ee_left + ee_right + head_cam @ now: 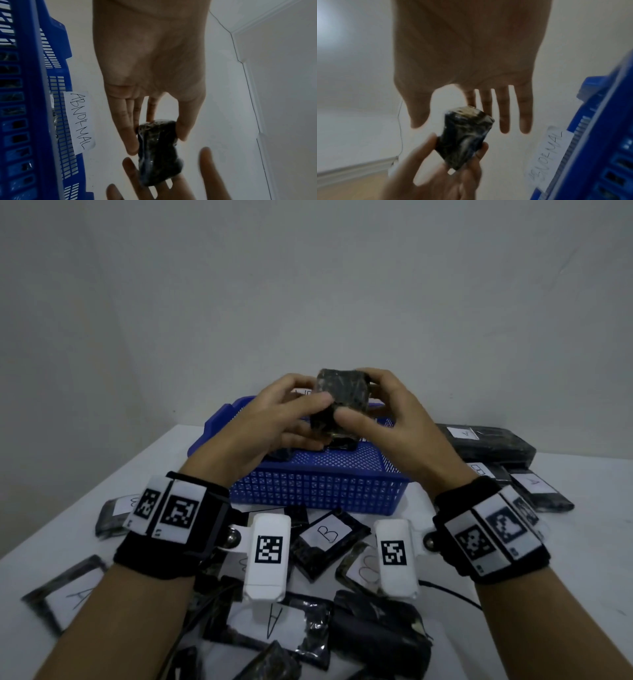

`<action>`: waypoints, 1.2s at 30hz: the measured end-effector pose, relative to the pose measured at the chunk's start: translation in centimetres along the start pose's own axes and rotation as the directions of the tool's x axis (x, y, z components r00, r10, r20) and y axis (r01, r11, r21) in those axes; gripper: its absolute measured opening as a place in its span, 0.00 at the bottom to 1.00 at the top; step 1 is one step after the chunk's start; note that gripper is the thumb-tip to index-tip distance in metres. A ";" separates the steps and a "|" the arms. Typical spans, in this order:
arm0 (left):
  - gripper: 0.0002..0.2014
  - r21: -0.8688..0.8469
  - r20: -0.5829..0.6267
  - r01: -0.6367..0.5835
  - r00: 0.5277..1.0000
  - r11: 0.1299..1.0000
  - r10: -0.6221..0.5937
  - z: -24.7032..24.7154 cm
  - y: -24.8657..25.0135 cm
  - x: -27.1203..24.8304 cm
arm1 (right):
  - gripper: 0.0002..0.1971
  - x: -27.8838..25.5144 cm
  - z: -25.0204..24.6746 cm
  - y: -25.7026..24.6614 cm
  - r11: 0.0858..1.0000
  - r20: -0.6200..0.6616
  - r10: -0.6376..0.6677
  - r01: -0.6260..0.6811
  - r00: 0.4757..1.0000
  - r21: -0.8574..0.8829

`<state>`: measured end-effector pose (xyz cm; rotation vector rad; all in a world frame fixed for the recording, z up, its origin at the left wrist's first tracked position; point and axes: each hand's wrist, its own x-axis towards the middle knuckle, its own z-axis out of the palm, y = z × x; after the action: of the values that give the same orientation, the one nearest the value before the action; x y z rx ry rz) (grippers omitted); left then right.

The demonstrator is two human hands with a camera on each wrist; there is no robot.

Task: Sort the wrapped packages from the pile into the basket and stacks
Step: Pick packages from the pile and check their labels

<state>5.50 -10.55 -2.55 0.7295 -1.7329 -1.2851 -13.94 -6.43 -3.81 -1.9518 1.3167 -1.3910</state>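
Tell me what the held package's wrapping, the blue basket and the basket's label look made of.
Package: dark contents under glossy clear film, likely plastic wrap, judging by its wrinkles and glints; the contents cannot be told.
Blue basket: moulded plastic, slightly shiny, with a perforated grid wall.
Label: matte white paper, handwritten "ABNORMAL" in dark ink.

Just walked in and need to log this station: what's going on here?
A person is sorting black wrapped packages. The left hand pinches a small dark package above the blue basket, which carries a paper tag reading ABNORMAL. The right hand is at it too. Packages labelled A and B lie around the basket.
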 end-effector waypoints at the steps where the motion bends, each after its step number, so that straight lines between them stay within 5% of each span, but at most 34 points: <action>1: 0.27 0.013 -0.010 -0.042 0.999 0.999 0.042 -0.1 -0.1 0.0 | 0.25 0.0 0.0 -0.2 0.992 0.022 0.058 -0.060 0.998 0.110; 5: 0.29 0.070 0.056 -0.145 0.988 0.987 0.141 -0.4 -0.1 -0.2 | 0.15 0.2 0.4 -0.9 0.908 -0.036 0.213 -0.184 0.976 0.375; 10: 0.16 0.088 0.036 -0.111 0.993 0.990 0.108 -0.1 0.0 0.0 | 0.10 0.3 0.7 -0.4 0.987 -0.207 0.088 -0.058 0.974 0.148; 12: 0.17 0.123 -0.007 -0.153 0.988 0.981 0.155 -0.4 -0.1 0.2 | 0.13 0.2 0.7 -0.6 0.986 -0.159 0.080 -0.055 0.984 0.159; 16: 0.26 0.163 -0.018 -0.277 0.959 0.947 0.284 -1.0 -0.1 0.0 | 0.21 0.0 0.1 -1.2 0.867 0.061 0.291 -0.290 0.955 0.405; 19: 0.26 0.198 0.010 -0.335 0.940 0.921 0.340 -0.9 0.0 0.1 | 0.18 0.1 0.1 -1.3 0.812 0.080 0.326 -0.323 0.942 0.486; 22: 0.23 0.191 0.041 -0.337 0.941 0.922 0.335 -0.7 0.0 0.0 | 0.02 0.2 0.5 -1.2 0.855 -0.080 0.275 -0.205 0.958 0.476; 28: 0.11 0.134 -0.044 -0.141 0.988 0.981 0.148 -0.4 0.1 0.2 | 0.09 0.0 0.4 -1.0 0.945 -0.215 0.072 0.002 0.974 0.326; 32: 0.12 0.144 0.008 -0.125 0.992 0.982 0.125 -0.7 -0.6 0.3 | 0.18 0.2 0.2 -1.0 0.912 -0.088 0.101 -0.057 0.991 0.406; 36: 0.08 0.162 -0.001 -0.193 0.981 0.968 0.196 -0.8 -0.6 0.3 | 0.10 0.5 0.0 -0.5 0.854 -0.105 0.243 -0.161 0.964 0.496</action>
<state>6.06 -11.36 -2.95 0.6414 -1.8608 -1.0118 -13.62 -6.63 -3.15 -1.3513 1.0670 -1.6114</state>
